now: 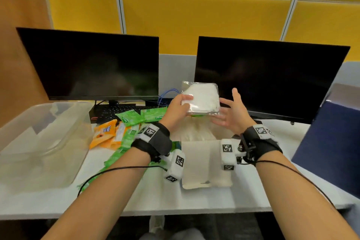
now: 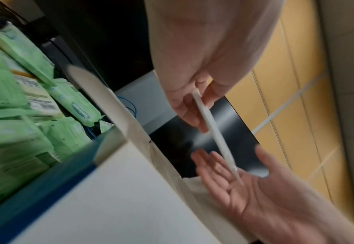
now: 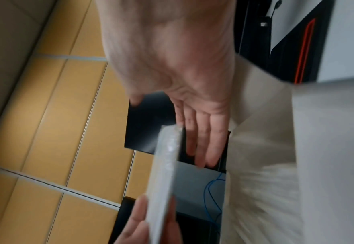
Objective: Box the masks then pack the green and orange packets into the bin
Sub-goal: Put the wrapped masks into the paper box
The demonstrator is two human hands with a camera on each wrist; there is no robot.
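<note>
Yellow wall panels (image 1: 194,15) behind a white desk (image 1: 155,197); two dark monitors (image 1: 93,64). Writing on the green packets (image 1: 132,117) and orange packets (image 1: 105,132) too blurred to read. Mask pack (image 1: 202,99): white folded masks in clear plastic, held in the air above an open white box (image 1: 206,163). Left hand (image 1: 178,110) pinches the pack's left edge, thumb on top. Right hand (image 1: 232,113) spread open, fingers straight, at the pack's right edge, probably just touching it. Clear bin (image 1: 42,142) sits at far left, beside the packets.
</note>
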